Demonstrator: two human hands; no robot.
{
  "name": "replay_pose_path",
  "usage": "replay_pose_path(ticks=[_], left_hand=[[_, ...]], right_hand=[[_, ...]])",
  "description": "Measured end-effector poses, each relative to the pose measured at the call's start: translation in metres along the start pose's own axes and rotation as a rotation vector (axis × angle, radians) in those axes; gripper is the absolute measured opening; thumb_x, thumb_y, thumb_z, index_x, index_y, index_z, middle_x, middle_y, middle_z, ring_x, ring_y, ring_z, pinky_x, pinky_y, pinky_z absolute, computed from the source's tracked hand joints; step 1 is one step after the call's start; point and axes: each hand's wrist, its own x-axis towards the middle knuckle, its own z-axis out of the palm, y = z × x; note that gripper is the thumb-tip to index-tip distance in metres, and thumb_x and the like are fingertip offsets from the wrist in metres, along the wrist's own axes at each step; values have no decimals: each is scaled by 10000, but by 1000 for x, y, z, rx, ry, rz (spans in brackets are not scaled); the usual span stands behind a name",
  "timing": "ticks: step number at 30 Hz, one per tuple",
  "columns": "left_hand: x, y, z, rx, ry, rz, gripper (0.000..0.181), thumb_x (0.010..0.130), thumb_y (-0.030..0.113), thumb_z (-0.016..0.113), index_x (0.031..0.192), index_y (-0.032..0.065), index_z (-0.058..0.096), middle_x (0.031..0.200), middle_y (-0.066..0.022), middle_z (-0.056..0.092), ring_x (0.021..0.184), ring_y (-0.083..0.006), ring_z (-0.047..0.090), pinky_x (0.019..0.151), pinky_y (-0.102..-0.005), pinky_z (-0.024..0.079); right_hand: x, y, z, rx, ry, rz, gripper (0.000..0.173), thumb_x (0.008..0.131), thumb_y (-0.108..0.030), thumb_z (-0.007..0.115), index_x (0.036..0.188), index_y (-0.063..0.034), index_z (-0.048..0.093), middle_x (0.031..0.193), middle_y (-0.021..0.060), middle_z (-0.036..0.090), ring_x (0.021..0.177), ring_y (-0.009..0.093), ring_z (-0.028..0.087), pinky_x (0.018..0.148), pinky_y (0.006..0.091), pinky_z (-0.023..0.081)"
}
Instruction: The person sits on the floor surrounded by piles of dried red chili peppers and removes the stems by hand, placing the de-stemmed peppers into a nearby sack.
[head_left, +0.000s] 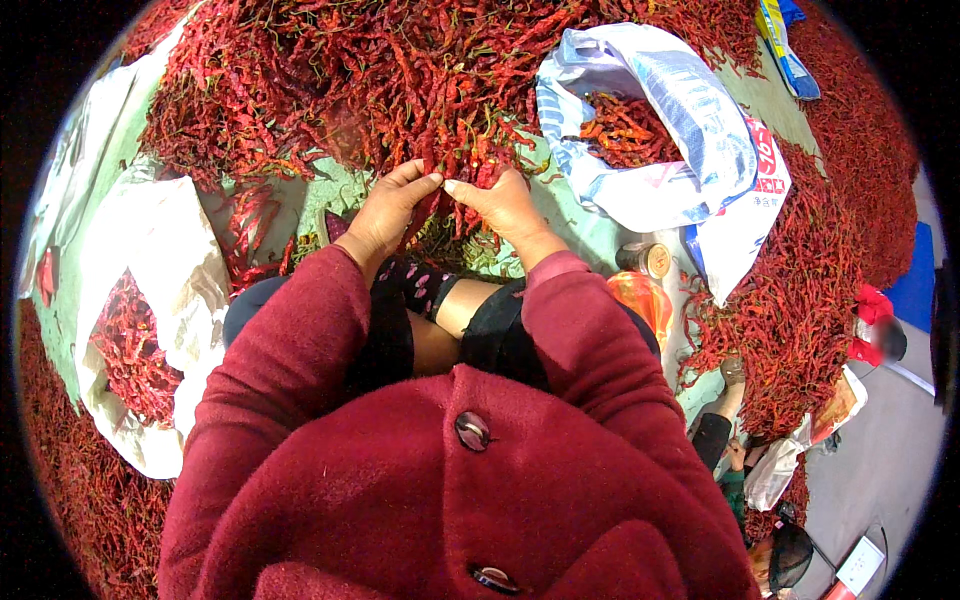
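Note:
My left hand and my right hand meet above my crossed legs, thumb tips almost touching. Dried red chili peppers with pale stem ends fan out of my right hand. Between my left thumb and fingers are more red chilies, partly hidden by the hand. Just beyond both hands rises a large heap of dried red chilies, many with stems on. Beneath the hands, loose chilies and stem scraps lie on a pale green sheet.
An open white-and-blue woven sack holding chilies stands at right. A white sack with chilies is at left. Near my right knee are a lidded jar and an orange bag. Another person's arm reaches into chilies at lower right.

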Motion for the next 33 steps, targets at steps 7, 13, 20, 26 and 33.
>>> replay_pose_path(ticks=[7,13,20,26,33], left_hand=[[4,-4,-1,-20,3,13,111,909,122,546,998,73,591,879,30,615,746,-56,549,673,-204,435],[-1,3,1,18,34,-49,110,902,127,546,982,75,599,851,28,621,711,-59,550,647,-202,432],[-3,5,2,44,21,-91,127,890,122,544,989,65,597,877,10,621,765,-83,562,700,-220,435],[-1,3,-5,170,12,-54,84,879,127,562,913,68,611,842,31,612,763,-62,544,699,-216,422],[-4,12,-4,153,36,-172,81,853,123,583,899,62,608,852,10,617,803,-87,556,765,-224,419]], right_hand=[[2,4,-3,-26,7,-2,272,785,-67,681,1048,-18,635,972,42,670,888,127,609,817,289,470],[-2,-6,0,-81,-12,50,280,781,-65,687,1051,-20,631,971,36,668,889,125,607,819,287,470],[-3,-6,-4,-80,-62,75,297,776,-42,687,1067,-27,628,976,36,670,894,120,611,824,281,474],[-4,-12,-2,-39,-72,55,312,768,-33,689,1073,-20,624,998,41,669,911,122,616,838,277,472],[-3,-9,-7,-96,-92,44,305,772,-85,689,1065,-24,628,984,34,663,889,121,607,826,288,469]])
